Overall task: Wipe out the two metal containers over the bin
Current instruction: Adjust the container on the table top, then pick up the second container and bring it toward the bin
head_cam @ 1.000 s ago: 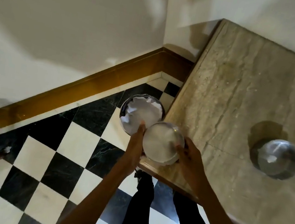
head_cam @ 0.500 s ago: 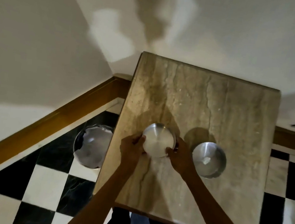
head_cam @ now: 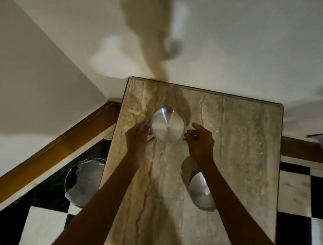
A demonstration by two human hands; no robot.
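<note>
At the far left a wooden skirting board (head_cam: 32, 164) runs along the foot of the pale wall, above a black-and-white chequered floor (head_cam: 44, 224). On that floor, just beside the left edge of the marble table (head_cam: 232, 174), stands one round bin (head_cam: 83, 184); the tabletop cuts off its right side, and what it holds is too blurred to make out.

Next comes the left hand (head_cam: 136, 137), reaching forward over the table. Its fingers (head_cam: 145, 125) are curled loosely at the left rim of the far container (head_cam: 167, 125); whether they pinch the rim or only touch it, I cannot tell, as the fingertips smear with blur. This shallow round metal container sits on the marble towards the back of the table, between the two hands, its shiny inside facing up.

To its right, the right hand (head_cam: 201, 143) hovers with its fingertips (head_cam: 191, 134) spread a little and pointing at the container's right rim, seemingly just off it and holding nothing.

Nearer the front, the right forearm (head_cam: 233, 211) crosses over the near container (head_cam: 200, 192) and hides its right half; only its left part shows, resting on the marble.

Counted: two metal containers, one bin, one table, two hands.
</note>
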